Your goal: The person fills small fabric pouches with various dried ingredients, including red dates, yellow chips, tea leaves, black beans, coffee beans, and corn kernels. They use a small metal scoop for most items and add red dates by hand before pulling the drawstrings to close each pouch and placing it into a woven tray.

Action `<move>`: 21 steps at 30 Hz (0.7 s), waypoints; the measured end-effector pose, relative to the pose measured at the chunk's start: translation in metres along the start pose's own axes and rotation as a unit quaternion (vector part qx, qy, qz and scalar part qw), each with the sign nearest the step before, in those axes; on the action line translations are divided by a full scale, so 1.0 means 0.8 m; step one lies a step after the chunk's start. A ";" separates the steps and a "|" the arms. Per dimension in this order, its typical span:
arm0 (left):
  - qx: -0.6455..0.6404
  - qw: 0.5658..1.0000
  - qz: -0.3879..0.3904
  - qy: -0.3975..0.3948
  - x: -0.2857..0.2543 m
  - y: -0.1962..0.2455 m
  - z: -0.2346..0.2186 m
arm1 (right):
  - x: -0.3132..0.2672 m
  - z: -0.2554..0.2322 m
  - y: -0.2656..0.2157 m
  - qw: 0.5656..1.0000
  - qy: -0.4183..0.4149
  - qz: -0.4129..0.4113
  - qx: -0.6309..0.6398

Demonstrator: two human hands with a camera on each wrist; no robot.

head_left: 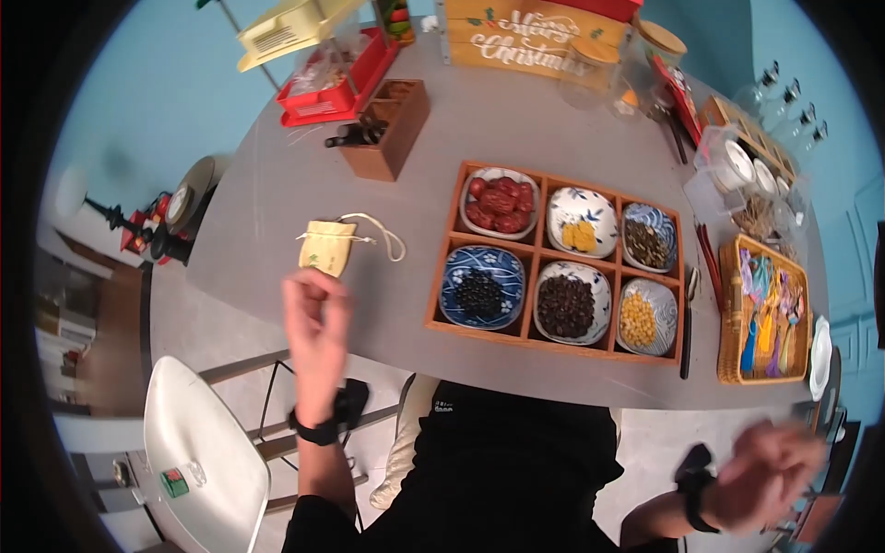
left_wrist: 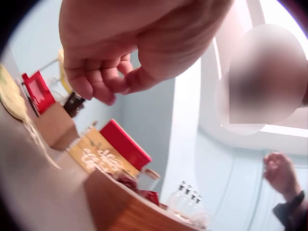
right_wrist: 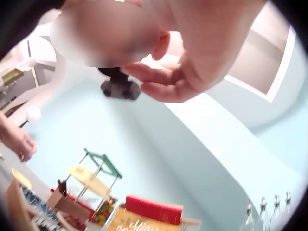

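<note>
A small cream drawstring pouch (head_left: 324,247) lies on the grey table (head_left: 387,313), its cord looped to the right. My left hand (head_left: 316,318) hovers by the pouch's near end, overlapping it in the head view. In the left wrist view its fingers (left_wrist: 98,79) bend loosely toward the thumb with nothing between them, and the pouch (left_wrist: 12,94) shows apart from the hand. Off the table's right front edge my right hand (head_left: 767,470) is raised, blurred in the head view. The right wrist view shows its fingers (right_wrist: 166,89) loosely bent and holding nothing.
A wooden divided tray (head_left: 553,347) holds several patterned bowls of red dates (head_left: 501,205), black beans (head_left: 479,293) and other dry ingredients. A wicker basket of tassels (head_left: 763,318) stands right. A wooden box (head_left: 376,164) and red bin (head_left: 346,97) stand at the back left.
</note>
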State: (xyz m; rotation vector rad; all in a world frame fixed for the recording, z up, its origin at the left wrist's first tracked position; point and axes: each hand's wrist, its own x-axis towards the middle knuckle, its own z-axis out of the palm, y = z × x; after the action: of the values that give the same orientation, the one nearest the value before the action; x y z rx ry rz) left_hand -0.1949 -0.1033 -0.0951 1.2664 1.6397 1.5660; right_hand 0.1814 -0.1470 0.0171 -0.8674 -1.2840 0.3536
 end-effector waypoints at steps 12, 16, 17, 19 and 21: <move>0.188 0.981 -0.053 0.019 0.039 -0.054 -0.049 | 0.037 -0.030 -0.068 0.929 -0.256 -0.242 0.116; 0.174 0.982 -0.067 0.015 0.039 -0.053 -0.053 | 0.040 -0.035 -0.065 0.925 -0.251 -0.273 0.081; 0.168 0.984 -0.058 0.015 0.039 -0.054 -0.054 | 0.042 -0.035 -0.065 0.925 -0.252 -0.275 0.074; 0.161 0.986 -0.048 0.012 0.039 -0.058 -0.058 | 0.040 -0.040 -0.067 0.924 -0.252 -0.282 0.061; 0.164 0.984 -0.066 0.012 0.037 -0.053 -0.056 | 0.041 -0.046 -0.069 0.923 -0.253 -0.284 0.052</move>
State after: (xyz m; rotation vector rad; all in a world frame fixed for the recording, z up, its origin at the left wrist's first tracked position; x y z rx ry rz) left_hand -0.2573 -0.0926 -0.1210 1.2714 2.0154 1.2718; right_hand 0.2124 -0.1737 0.0788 -0.2800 -1.9086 0.1790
